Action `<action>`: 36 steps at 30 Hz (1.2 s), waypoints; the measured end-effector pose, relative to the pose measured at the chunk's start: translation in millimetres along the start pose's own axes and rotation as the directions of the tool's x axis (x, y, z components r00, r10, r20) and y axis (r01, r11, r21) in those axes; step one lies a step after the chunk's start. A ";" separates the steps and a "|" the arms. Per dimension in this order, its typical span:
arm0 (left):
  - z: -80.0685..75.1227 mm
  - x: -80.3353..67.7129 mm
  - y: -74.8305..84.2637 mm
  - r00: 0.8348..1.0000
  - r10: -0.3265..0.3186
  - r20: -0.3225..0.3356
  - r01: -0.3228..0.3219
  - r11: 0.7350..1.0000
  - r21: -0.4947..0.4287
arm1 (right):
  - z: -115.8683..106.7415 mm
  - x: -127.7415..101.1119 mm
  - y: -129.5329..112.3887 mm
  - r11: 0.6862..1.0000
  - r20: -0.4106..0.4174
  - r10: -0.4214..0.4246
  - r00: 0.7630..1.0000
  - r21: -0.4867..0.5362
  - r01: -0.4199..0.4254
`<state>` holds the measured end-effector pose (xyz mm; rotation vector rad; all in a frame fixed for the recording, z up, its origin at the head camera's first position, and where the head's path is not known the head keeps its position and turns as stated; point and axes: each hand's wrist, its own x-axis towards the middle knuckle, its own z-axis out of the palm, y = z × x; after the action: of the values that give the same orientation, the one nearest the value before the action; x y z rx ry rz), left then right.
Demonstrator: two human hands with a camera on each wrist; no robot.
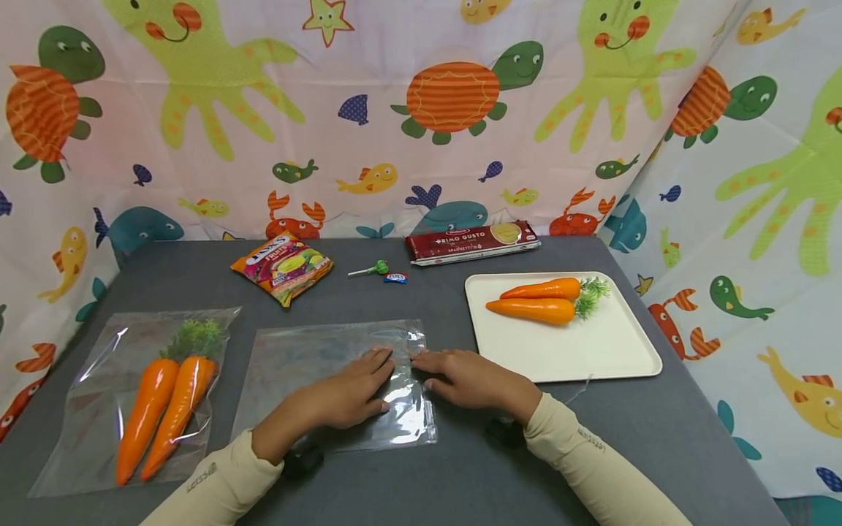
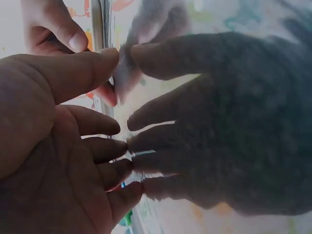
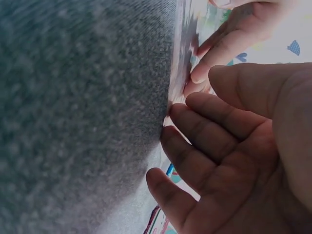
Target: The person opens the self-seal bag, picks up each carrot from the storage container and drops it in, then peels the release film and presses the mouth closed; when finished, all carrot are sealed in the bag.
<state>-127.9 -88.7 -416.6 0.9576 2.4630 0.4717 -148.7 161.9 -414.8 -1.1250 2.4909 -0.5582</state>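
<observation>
Both hands, the left hand (image 1: 351, 394) and right hand (image 1: 463, 378), press flat-fingered on an empty zip bag (image 1: 316, 365) at lower centre (a "Primo Gusto" spaghetti pack (image 1: 472, 242) lies behind).

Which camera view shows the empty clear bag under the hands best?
The head view: the whole clear bag lies flat on the grey table, with the left hand and right hand on its right part. Both wrist views show only a blurred strip of the bag edge beside the fingers.
</observation>
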 end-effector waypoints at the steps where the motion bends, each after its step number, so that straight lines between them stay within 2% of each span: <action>1: 0.3 -0.5 -0.6 1.000 0.005 -0.010 -0.005 1.000 0.003 | 0.0 -0.4 0.3 1.000 0.000 0.002 1.000 -0.002 -0.002; 9: -1.0 -3.1 -3.7 0.998 0.005 -0.059 -0.003 0.999 0.035 | -2.4 -1.4 0.1 1.000 -0.017 0.003 1.000 -0.012 -0.003; 15: -0.5 -1.9 -3.8 0.984 0.039 -0.172 -0.030 0.998 0.054 | -1.2 0.2 0.4 1.000 -0.019 0.001 1.000 -0.027 -0.002; 17: 0.0 -0.6 -2.7 0.979 0.030 -0.201 -0.016 0.997 0.072 | -0.8 0.2 -0.1 0.999 -0.029 -0.003 1.000 -0.035 0.002; 21: 2.5 2.1 0.5 0.973 0.016 -0.231 0.025 0.984 0.176 | -0.2 -0.3 -2.6 0.999 -0.049 -0.018 0.999 -0.036 0.016; 23: 4.0 2.6 2.9 0.966 0.036 -0.255 0.024 0.973 0.229 | 0.5 -0.1 -3.3 0.999 -0.057 -0.022 0.998 -0.037 0.020; 26: 6.3 2.4 6.2 0.940 0.096 -0.328 -0.011 0.968 0.251 | 1.7 -0.2 -3.8 0.999 -0.066 -0.018 0.998 -0.039 0.016; 30: 7.9 2.1 7.8 0.887 0.140 -0.440 -0.060 0.980 0.192 | 3.2 -1.0 -3.4 0.999 -0.068 -0.009 0.998 -0.038 0.007; 33: 8.4 2.2 7.1 0.852 0.166 -0.497 -0.082 0.979 0.187 | 4.3 -1.7 -2.8 0.999 -0.068 -0.004 0.998 -0.038 0.001; 36: 8.2 2.3 6.6 0.825 0.196 -0.529 -0.096 0.973 0.210 | 5.2 -2.3 -2.4 0.999 -0.067 -0.003 0.998 -0.034 0.000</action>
<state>-121.4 -81.3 -421.1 1.2287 2.9974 0.6678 -143.4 161.1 -417.8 -1.1387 2.5660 -0.5653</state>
